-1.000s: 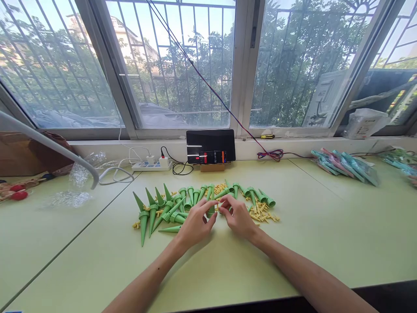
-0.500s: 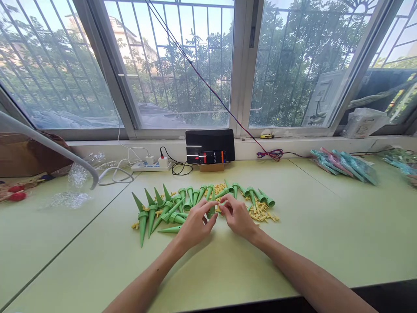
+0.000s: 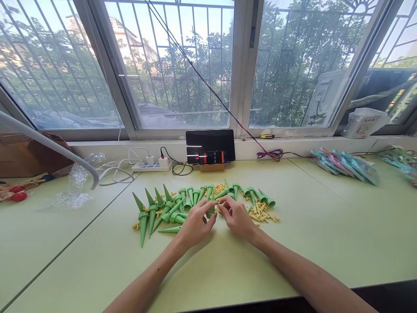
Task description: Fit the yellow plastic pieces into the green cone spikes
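Observation:
My left hand (image 3: 197,221) is closed around a green plastic plant watering spike (image 3: 211,211), which shows between its thumb and forefinger. Close on the right, my right hand (image 3: 239,218) has its fingertips pinched together, almost touching the left forefinger. Whatever sits in that pinch is too small and covered to make out. Several more green spikes (image 3: 143,221) lie on the left and behind both hands, some with yellow pieces at their collars. Small yellow plastic valve pieces (image 3: 260,214) are heaped behind and to the right of my right hand.
A phone (image 3: 212,157) leans before a dark tablet (image 3: 210,141) at the windowsill. To their left is a power strip (image 3: 151,164) with cables. Bagged blue and pink items (image 3: 345,165) lie far right. A white curved tube (image 3: 48,141) crosses the left side above the table (image 3: 309,243).

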The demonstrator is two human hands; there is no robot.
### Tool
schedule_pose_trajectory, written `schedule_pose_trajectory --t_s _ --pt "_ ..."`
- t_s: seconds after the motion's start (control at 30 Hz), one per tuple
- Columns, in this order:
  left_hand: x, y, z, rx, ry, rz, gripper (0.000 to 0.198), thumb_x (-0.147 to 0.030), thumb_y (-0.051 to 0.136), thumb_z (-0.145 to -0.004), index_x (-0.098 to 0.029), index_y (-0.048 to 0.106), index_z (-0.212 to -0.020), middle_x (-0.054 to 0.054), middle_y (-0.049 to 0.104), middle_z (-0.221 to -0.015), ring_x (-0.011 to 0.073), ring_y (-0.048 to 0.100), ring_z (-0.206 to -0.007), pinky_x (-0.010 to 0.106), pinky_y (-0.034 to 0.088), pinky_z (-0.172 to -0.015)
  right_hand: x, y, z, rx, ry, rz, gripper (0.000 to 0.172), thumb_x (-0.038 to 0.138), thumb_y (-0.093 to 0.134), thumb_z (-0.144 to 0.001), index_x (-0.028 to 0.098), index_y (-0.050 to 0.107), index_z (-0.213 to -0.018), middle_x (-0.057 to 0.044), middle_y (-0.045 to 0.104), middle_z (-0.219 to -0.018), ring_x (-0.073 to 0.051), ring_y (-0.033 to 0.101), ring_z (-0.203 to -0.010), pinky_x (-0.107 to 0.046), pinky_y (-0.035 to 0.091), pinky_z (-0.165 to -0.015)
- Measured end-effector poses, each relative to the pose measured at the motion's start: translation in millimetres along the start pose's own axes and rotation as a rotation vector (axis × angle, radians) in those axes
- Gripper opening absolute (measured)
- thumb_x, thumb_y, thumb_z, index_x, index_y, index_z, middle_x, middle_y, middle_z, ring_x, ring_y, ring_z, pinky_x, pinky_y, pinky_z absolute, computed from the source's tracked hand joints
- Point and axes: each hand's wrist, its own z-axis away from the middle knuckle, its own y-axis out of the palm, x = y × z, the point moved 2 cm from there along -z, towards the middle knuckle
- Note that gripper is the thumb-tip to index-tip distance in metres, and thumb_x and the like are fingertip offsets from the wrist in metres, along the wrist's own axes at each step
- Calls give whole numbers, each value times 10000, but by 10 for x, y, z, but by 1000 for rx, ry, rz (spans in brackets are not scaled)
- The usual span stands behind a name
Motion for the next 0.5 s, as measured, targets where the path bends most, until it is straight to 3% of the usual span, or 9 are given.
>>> schedule_pose_trajectory --t_s 0.17,0.5 --pt "12 0 -10 -11 -13 -19 314 -225 513 -907 -235 631 -1198 29 569 -893 119 570 -694 230 543 -578 13 -4 2 3 -18 -6 135 227 497 -957 200 577 -1062 -38 661 -838 -167 624 -752 -253 442 -598" --pt "7 -3 3 4 -12 0 316 -215 514 -899 -218 628 -1194 34 572 -908 120 574 -711 223 551 -583 -36 -3 -9 -16 -17 -29 117 145 516 -908 204 538 -1007 -13 644 -787 -152 603 -696 -247 432 -596"
